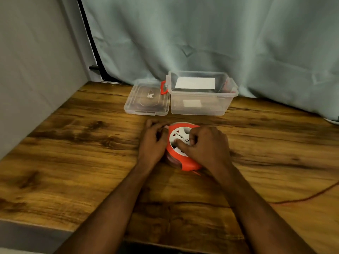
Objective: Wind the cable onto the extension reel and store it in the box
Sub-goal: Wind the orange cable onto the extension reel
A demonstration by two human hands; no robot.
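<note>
Head view: both forearms run out of the bottom edge, so nothing of the person above them shows. The right hand covers the right side of the reel, hiding that part of its white socket face; its fingers are curled on the face, with the index finger pressed down on the white plate. The left hand grips the reel's left rim, fingers curled round the orange edge, thumb tip just showing at the top. How much cable is wound on the reel is hard to make out, since the hands and the orange rim hide most of it. The reel sits tilted on the worktop, in front of the box. A thin orange cable trails from under the reel's near edge, passes behind the right forearm and runs off the right edge. The clear box stands open at the back by the curtain; a white sheet lies inside. Its lid lies flat just to the left, touching the box.
</note>
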